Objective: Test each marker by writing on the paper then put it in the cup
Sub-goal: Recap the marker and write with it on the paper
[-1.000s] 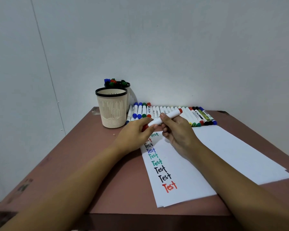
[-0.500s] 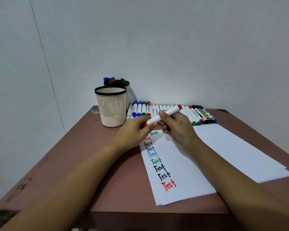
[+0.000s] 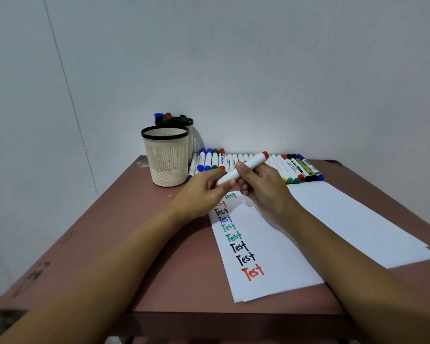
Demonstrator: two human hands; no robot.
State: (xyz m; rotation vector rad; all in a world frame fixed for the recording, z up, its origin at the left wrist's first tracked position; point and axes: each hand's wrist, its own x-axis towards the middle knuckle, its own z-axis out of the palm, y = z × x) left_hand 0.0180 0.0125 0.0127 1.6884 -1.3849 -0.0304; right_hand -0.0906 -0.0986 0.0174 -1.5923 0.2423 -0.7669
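Note:
A white marker with a red end (image 3: 248,165) is held slanted above the top of the paper (image 3: 308,234). My right hand (image 3: 261,187) grips its barrel, and my left hand (image 3: 204,192) pinches its lower end, where the cap is hidden by my fingers. The paper carries a column of the word "Test" in green, red, black and blue. A cream cup with a black rim (image 3: 166,158) stands at the back left, and nothing shows above its rim. Behind it a second cup (image 3: 190,125) holds several markers.
A row of several capped markers (image 3: 296,167) lies along the wall behind the paper. The brown table (image 3: 124,232) ends at a front edge close to me. White walls meet in a corner at the left.
Both hands have risen slightly with the marker and drifted a little toward the back. The grip on it looks the same.

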